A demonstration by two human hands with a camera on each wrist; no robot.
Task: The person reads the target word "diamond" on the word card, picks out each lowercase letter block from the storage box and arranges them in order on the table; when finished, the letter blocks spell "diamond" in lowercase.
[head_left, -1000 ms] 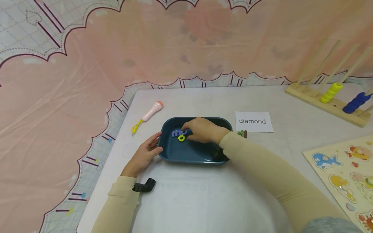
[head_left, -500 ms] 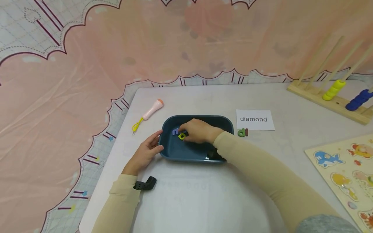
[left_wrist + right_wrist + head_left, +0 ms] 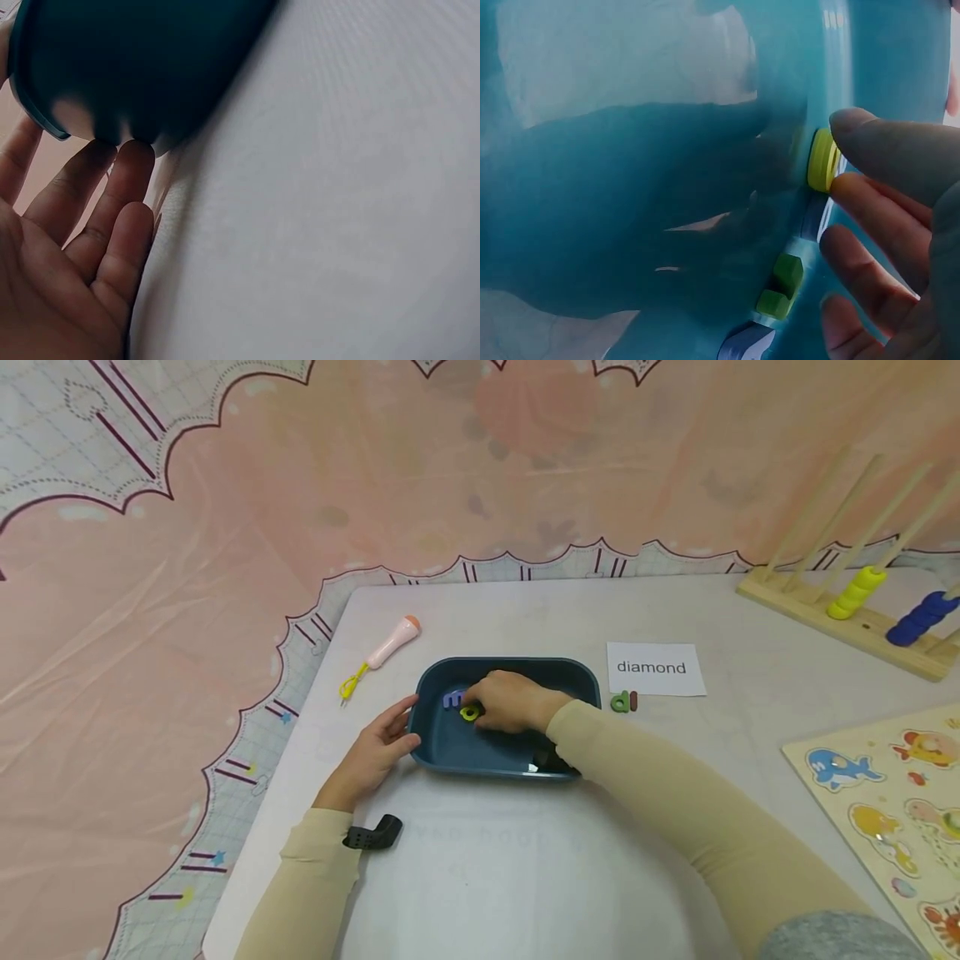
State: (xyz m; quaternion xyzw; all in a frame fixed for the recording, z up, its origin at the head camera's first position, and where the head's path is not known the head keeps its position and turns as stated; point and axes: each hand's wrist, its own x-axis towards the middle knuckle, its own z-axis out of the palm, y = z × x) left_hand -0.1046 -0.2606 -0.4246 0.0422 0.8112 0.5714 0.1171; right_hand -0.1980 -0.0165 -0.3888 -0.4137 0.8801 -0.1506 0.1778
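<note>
In the head view, a dark blue-green tray stands on the table. My left hand touches its left end, and in the left wrist view the fingertips lie against the outer wall with fingers nearly straight. My right hand reaches inside the tray, its thumb and a finger on either side of a yellow letter. A purple letter, apparently an "m", lies just left of the fingers. Below the fingers in the right wrist view are a green piece and a blue-purple piece.
A white card reading "diamond" lies right of the tray, with a green "d" and a brown stick-like letter beneath it. A pink-handled tool, a wooden bead stand and an animal puzzle board lie around.
My right hand has shifted slightly, its fingers closing in around the yellow letter, which has turned a little. A purple letter beside the "m" has gone out of sight. My left hand stays on the tray.
</note>
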